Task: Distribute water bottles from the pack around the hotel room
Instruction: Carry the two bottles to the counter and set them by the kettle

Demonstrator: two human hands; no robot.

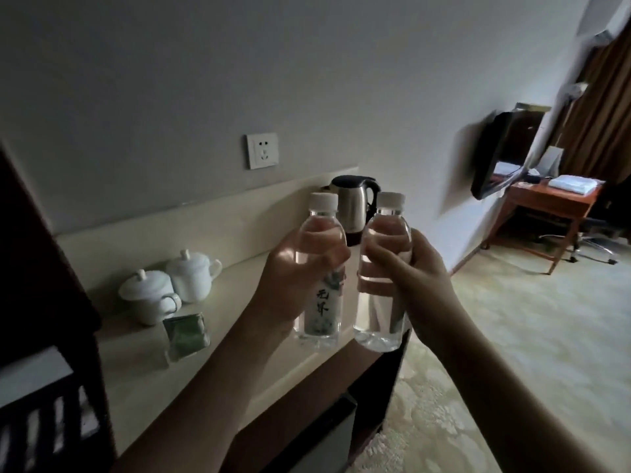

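Head view, water bottles: left bottle (320,268) and right bottle (382,271), in front of the kettle (353,203), look full, smooth, squeezable.
Hold: left hand (290,278) and right hand (415,278) fingers clenched round each bottle's middle.

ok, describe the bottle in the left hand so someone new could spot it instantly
Start at the beige counter along the wall, with the steel kettle at its far end. Two white-capped clear water bottles are held up in front of it, one per hand. The left hand's bottle is nearer the lidded white cups, and its label with dark characters faces the camera; the right hand's bottle shows none.
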